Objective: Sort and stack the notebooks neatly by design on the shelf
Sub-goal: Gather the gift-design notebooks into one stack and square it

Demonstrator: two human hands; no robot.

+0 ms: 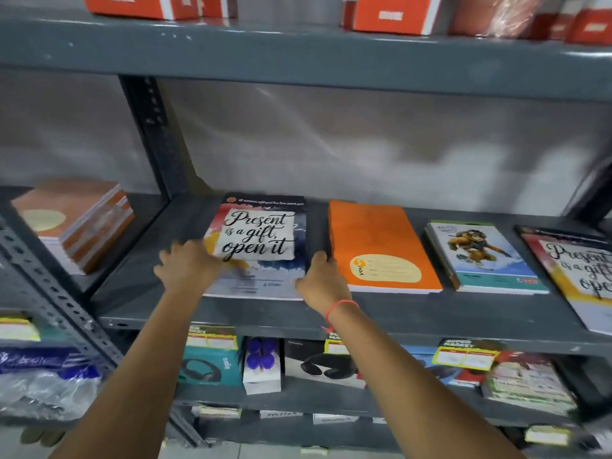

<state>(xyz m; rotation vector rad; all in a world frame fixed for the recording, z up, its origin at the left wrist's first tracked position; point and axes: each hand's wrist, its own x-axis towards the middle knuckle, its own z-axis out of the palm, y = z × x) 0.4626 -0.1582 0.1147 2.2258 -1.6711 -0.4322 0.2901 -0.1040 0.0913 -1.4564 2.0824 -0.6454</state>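
A stack of "Present is a gift, open it" notebooks [261, 240] lies flat on the grey shelf [381, 313]. My left hand [188, 265] rests against the stack's left edge with fingers spread over the cover. At the stack's right edge, my right hand [323, 279] presses in, wearing a red thread on its wrist. To the right lie an orange notebook stack [381, 246], a stack with a flying-monkey cover [480, 256], and another "Present is a gift" notebook [576, 270] at the far right, partly cut off.
A brown-orange notebook stack [73, 220] sits in the left bay beyond the perforated upright post [155, 134]. Orange boxes [394, 13] line the upper shelf. Headphone boxes [208, 359] and other packaged goods fill the lower shelf.
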